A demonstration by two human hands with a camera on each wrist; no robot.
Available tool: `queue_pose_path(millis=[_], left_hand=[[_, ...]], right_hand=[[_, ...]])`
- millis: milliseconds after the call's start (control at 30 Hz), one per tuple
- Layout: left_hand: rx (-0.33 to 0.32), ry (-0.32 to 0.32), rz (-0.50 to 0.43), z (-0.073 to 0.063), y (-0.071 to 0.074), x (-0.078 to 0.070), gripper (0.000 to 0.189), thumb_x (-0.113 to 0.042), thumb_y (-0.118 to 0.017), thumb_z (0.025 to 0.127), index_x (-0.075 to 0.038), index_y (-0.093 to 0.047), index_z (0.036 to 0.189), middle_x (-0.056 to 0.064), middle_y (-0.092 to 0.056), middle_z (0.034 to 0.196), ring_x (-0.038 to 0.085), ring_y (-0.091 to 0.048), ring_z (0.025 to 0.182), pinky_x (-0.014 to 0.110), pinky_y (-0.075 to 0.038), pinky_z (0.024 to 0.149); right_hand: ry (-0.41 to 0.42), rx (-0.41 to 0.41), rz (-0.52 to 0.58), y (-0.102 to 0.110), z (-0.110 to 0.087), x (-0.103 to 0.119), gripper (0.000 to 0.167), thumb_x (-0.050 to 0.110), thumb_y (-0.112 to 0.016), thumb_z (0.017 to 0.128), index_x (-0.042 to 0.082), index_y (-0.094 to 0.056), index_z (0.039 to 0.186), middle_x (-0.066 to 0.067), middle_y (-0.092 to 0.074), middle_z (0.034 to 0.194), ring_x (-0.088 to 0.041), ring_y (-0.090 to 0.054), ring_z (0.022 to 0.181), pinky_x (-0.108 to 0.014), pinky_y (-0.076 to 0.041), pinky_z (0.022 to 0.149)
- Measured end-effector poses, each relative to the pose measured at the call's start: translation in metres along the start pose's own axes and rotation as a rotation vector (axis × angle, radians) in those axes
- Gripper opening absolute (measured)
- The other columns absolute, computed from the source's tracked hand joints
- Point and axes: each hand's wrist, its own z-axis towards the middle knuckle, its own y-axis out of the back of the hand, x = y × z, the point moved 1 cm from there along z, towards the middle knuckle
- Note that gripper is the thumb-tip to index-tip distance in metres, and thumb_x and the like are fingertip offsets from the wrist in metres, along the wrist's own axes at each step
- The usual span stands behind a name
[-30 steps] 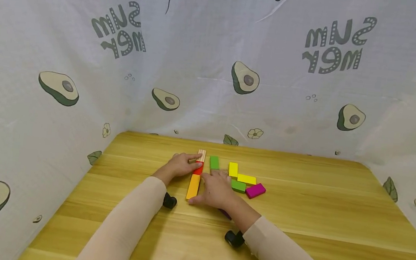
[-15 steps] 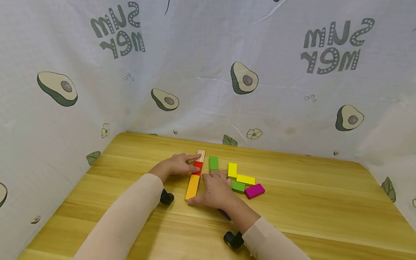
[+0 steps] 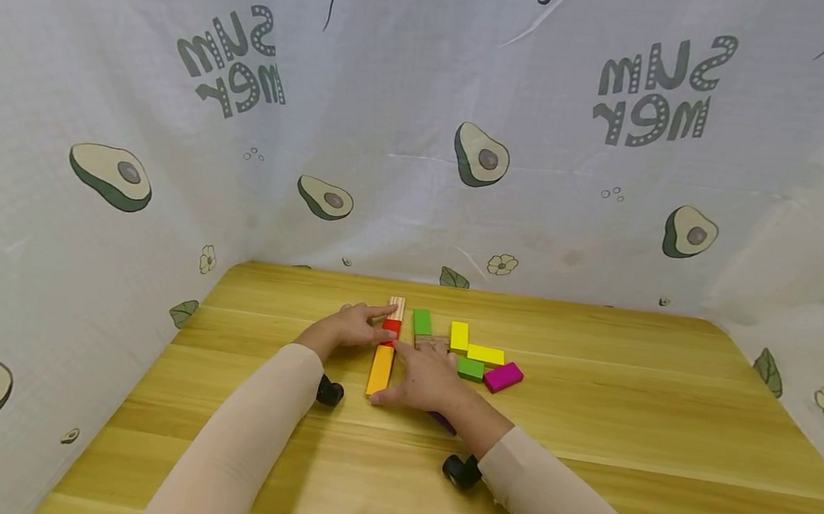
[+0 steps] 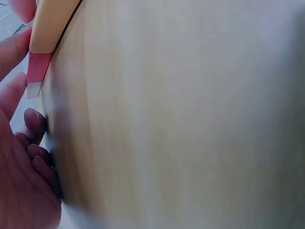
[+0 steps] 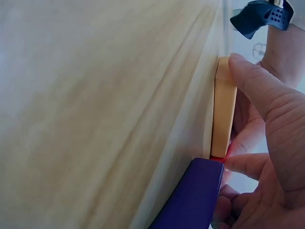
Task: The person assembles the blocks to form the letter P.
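Note:
A plain wood block (image 3: 396,307), a red block (image 3: 392,327) and an orange block (image 3: 380,370) lie end to end in a row. From the left side my left hand (image 3: 349,327) touches this row, index finger at the plain block and thumb at the red one. My right hand (image 3: 430,379) spans the orange block lengthwise, thumb at its near end and index finger by the red joint. In the right wrist view a purple block (image 5: 193,195) lies close beside the row. The right hand's other fingers reach over another plain block (image 3: 432,340), partly hidden.
Right of the hands lie two green blocks (image 3: 422,322), two yellow blocks (image 3: 459,337) and a magenta block (image 3: 503,377), all on the wooden table (image 3: 628,410). A patterned white cloth (image 3: 395,123) hangs behind and at the sides. Both wrists carry black cameras.
My left hand has drawn back slightly to the left, its thumb moving a little nearer along the red block. The right hand and the blocks stay nearly in place.

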Motion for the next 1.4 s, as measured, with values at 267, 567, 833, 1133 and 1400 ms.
queue_pose_path(millis=[267, 567, 833, 1133, 1400], left_hand=[[-0.014, -0.008, 0.003, 0.0016, -0.0005, 0.0000, 0.067, -0.055, -0.064, 0.094, -0.046, -0.038, 0.155, 0.014, -0.041, 0.162, 0.038, -0.036, 0.145, 0.063, -0.033, 0.119], [-0.007, 0.006, -0.013, 0.0024, -0.0005, 0.0004, 0.067, -0.055, -0.065, 0.094, -0.046, -0.038, 0.155, 0.014, -0.042, 0.162, 0.038, -0.034, 0.147, 0.064, -0.030, 0.121], [0.007, -0.005, -0.002, 0.0008, 0.0018, 0.0001, 0.065, -0.054, -0.063, 0.096, -0.045, -0.038, 0.156, 0.014, -0.041, 0.162, 0.038, -0.033, 0.148, 0.065, -0.029, 0.121], [0.017, -0.002, -0.014, 0.0007, 0.0025, 0.0014, 0.064, -0.053, -0.064, 0.096, -0.048, -0.038, 0.155, 0.014, -0.040, 0.163, 0.039, -0.030, 0.152, 0.067, -0.025, 0.122], [0.013, -0.012, -0.025, 0.0008, 0.0023, 0.0012, 0.065, -0.051, -0.063, 0.096, -0.046, -0.038, 0.156, 0.015, -0.041, 0.162, 0.040, -0.030, 0.152, 0.066, -0.026, 0.122]], right_hand=[[0.013, 0.005, -0.005, 0.0023, -0.0004, -0.0001, 0.105, 0.075, -0.077, 0.072, 0.020, -0.045, 0.156, -0.020, -0.048, 0.155, -0.047, -0.032, 0.144, -0.051, -0.036, 0.093], [0.013, 0.008, -0.005, 0.0016, -0.0009, -0.0001, 0.105, 0.075, -0.076, 0.073, 0.019, -0.044, 0.156, -0.022, -0.047, 0.154, -0.046, -0.033, 0.142, -0.050, -0.036, 0.093], [0.008, 0.002, 0.003, 0.0012, -0.0018, 0.0013, 0.105, 0.074, -0.076, 0.074, 0.012, -0.047, 0.153, -0.022, -0.050, 0.152, -0.046, -0.034, 0.141, -0.052, -0.037, 0.095], [0.015, -0.002, 0.022, -0.0010, -0.0030, 0.0021, 0.104, 0.073, -0.077, 0.075, 0.013, -0.046, 0.154, -0.023, -0.048, 0.153, -0.045, -0.034, 0.141, -0.055, -0.037, 0.099], [0.074, -0.008, 0.011, 0.0002, -0.0074, 0.0037, 0.081, 0.067, -0.076, 0.079, 0.027, -0.057, 0.147, -0.020, -0.052, 0.152, -0.046, -0.037, 0.137, -0.047, -0.036, 0.087]])
